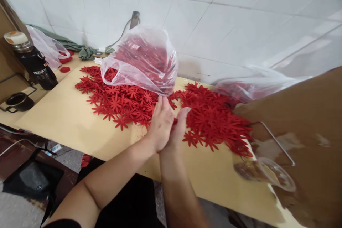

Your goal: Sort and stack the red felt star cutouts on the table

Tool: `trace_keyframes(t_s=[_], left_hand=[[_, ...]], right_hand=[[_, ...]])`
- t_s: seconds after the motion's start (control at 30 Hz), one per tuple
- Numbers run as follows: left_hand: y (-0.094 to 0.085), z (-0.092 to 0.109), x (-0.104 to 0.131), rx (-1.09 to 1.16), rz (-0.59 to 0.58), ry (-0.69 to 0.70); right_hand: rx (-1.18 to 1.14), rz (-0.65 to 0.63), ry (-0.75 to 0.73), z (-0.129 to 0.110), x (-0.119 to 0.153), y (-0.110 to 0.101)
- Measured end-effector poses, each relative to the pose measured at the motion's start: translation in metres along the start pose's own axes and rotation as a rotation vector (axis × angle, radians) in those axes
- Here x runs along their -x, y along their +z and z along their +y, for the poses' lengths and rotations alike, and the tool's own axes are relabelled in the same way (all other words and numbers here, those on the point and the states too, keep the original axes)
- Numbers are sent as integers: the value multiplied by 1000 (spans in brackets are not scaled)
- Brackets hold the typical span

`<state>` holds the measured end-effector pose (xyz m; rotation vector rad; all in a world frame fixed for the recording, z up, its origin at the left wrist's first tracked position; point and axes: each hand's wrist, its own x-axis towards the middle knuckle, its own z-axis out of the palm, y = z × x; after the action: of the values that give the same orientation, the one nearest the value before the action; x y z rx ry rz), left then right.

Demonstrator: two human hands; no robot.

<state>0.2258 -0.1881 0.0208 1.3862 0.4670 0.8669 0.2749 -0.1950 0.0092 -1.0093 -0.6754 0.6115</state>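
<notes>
My left hand [161,123] and my right hand [179,128] are pressed together palm to palm, above the front of the table. A small red piece [175,122] shows between them; its shape is mostly hidden. The left fingers are straight and close together, and the right thumb sticks up. Beyond my hands, a heap of red flower-shaped cut-outs [120,103] spreads to the left. A second heap of the same red cut-outs [211,117] lies to the right. Behind the left heap sits a clear plastic bag [146,57] full of red pieces.
A black vacuum flask [36,66] and a dark mug [20,102] stand at the left. At the right, a clear plastic cup [263,172] lies tipped beside a cardboard box [301,142]. Another plastic bag [253,83] rests by the tiled wall.
</notes>
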Motion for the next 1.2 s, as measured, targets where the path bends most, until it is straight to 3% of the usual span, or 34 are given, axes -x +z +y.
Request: trace_keyframes(t_s=[0.17, 0.3, 0.4, 0.5, 0.67, 0.83, 1.0, 1.07, 1.2], left_hand=[[0, -12, -20, 238, 137, -131], [8, -6, -7, 481, 115, -195], [11, 5, -1, 629, 117, -158], [4, 13, -9, 701, 147, -216], [-11, 17, -25, 686, 264, -273], [2, 5, -5, 564, 153, -279], [5, -7, 5, 536, 170, -308], [-1, -7, -2, 637, 199, -367], [-13, -5, -20, 825, 370, -464]], right_hand=[[-92, 35, 12, 8, 23, 12], [215, 25, -201, -11, 9, 6], [448, -75, -329, -21, -7, 0], [503, -115, -385, -16, -5, -1], [490, -193, -418, 1, 25, 6], [522, -116, -343, -9, 4, 4], [397, 61, -119, 2, -22, -5], [350, 94, -64, 11, -21, -6], [312, 138, 19, 23, -15, -5]])
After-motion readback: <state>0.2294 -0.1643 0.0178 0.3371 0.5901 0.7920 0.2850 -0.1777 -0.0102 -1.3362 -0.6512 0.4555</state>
